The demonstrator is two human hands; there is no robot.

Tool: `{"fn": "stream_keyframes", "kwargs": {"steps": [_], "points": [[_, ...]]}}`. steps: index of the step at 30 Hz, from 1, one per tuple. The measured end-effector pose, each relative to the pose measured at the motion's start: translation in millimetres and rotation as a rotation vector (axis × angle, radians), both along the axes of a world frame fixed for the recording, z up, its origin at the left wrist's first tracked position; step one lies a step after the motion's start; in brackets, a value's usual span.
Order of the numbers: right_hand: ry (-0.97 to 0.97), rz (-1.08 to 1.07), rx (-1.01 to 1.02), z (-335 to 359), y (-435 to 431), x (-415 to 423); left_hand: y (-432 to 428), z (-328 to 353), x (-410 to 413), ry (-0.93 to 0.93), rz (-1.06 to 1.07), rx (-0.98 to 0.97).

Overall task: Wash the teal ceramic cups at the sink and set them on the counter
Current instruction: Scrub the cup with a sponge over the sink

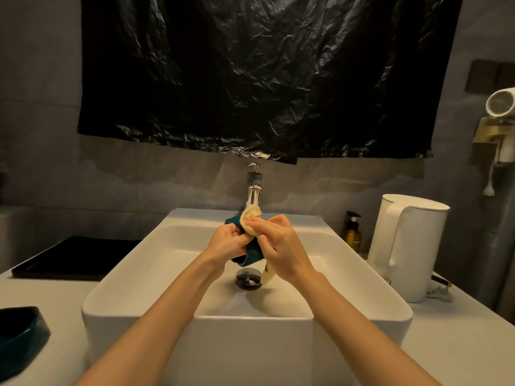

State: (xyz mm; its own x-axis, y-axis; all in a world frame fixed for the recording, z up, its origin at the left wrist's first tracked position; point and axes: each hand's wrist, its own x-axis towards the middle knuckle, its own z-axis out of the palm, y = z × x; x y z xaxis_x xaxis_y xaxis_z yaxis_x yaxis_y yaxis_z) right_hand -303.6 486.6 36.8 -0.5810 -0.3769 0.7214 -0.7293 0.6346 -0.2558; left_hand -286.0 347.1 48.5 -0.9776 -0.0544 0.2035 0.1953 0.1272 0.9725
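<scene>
Scrubbing: your left hand grips the teal ceramic cup, right hand pinches the pale yellow cloth; keep both low over the white sink.

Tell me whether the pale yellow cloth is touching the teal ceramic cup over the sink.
Touching. The head view shows the right hand holding the pale yellow cloth against the teal ceramic cup held by the left hand.

Left forearm: bare — uncovered from the wrist to the bottom edge of the view.
Right forearm: bare in the same way, slim.
Left hand: bare, narrow wrist.
Right hand: bare, knuckles showing.
Fingers: slender — nails too small to tell.
</scene>
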Motion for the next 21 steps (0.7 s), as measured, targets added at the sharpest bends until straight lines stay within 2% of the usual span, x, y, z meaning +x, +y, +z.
{"fn": "stream_keyframes", "kwargs": {"steps": [2, 7, 9, 13, 18, 21], "points": [[0.037, -0.015, 0.031, 1.8, -0.6, 0.3, 1.7, -0.2, 1.0, 0.028, -0.014, -0.039], [-0.153, -0.071, -0.125, 1.0, -6.8, -6.4, 3.6, -2.6, 1.6, 0.009, -0.059, -0.052], [-0.117, -0.033, -0.138, 0.1, -4.4, -3.9, 3.9, -2.6, 1.6, 0.017, -0.070, -0.048], [0.066, 0.021, -0.027, 0.6, -0.5, -1.8, 5.3, -2.9, 4.2, 0.095, -0.084, -0.066], [-0.095, -0.024, -0.136, 2.5, -7.1, -11.0, 7.1, -5.5, 1.5, 0.094, -0.068, -0.110], [-0.064, 0.003, -0.118, 2.7, -2.5, -6.7, 7.8, -6.7, 1.6, 0.096, -0.084, -0.105]]}}
